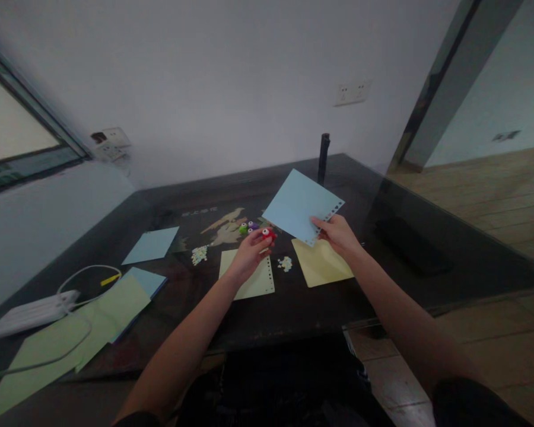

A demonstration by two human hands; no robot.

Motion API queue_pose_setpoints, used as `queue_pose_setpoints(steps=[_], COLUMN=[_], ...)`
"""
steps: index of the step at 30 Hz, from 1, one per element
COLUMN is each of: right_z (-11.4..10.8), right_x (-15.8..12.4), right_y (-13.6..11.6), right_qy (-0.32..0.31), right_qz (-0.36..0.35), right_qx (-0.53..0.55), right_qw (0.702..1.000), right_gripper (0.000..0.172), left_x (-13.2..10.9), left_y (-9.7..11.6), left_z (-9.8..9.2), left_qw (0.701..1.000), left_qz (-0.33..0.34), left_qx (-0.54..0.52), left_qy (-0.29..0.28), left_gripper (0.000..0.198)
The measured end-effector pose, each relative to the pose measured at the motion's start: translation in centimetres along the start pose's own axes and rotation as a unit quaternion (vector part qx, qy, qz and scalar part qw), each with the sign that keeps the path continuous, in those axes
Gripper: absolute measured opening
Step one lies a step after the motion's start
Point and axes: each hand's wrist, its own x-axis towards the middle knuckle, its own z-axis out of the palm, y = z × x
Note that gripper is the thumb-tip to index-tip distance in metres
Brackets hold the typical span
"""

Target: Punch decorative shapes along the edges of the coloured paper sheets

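Note:
My left hand (249, 254) is closed around a small red punch with an eye (268, 235), above a pale yellow sheet (254, 279) that has a row of holes along its right edge. A light blue sheet (300, 204), held up and tilted, is pinched at its lower right edge by my right hand (336, 234); shaped holes run along that edge. Beneath it lies a yellow sheet (323, 267). Green and purple punches (250, 225) stand just behind my left hand. Small paper bits (285, 264) lie between the two yellow sheets.
More paper bits (199, 255) lie to the left. Beyond them is a blue sheet (153, 244). Overlapping green and blue sheets (115, 305), a white power strip (33, 314) and its cable occupy the left side. A black upright object (323, 157) stands at the back; a dark case (412, 243) lies right.

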Motion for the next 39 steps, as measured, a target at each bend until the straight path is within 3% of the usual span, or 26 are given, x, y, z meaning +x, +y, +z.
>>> queue_pose_setpoints(steps=[3, 7, 12, 18, 27, 39], right_z=[0.3, 0.7, 1.3, 1.6, 2.4, 2.5], right_x=[-0.2, -0.8, -1.4, -1.2, -1.9, -2.3], right_y=[0.5, 0.4, 0.5, 1.2, 0.9, 1.0], right_qy=[-0.003, -0.024, -0.024, -0.008, -0.008, -0.028], right_qz=[0.016, 0.034, 0.020, -0.056, -0.122, -0.129], right_qx=[-0.009, -0.032, -0.039, -0.077, -0.123, -0.146], right_qw=[1.000, 0.999, 0.999, 0.995, 0.985, 0.980], right_gripper=[0.022, 0.022, 0.030, 0.034, 0.034, 0.036], left_x=[-0.9, -1.0, -1.4, -2.2, -2.2, -2.3], left_y=[-0.3, -0.5, -1.4, -2.0, -1.8, -2.0], left_z=[1.0, 1.4, 1.8, 2.4, 2.4, 2.7], left_qw=[0.995, 0.991, 0.990, 0.990, 0.996, 0.997], left_qz=[-0.038, -0.044, -0.044, -0.067, -0.032, -0.018], left_qx=[-0.082, -0.125, -0.130, -0.106, -0.065, -0.058], left_qy=[-0.032, -0.025, -0.032, -0.066, -0.046, -0.048], left_gripper=[0.034, 0.025, 0.024, 0.029, 0.040, 0.043])
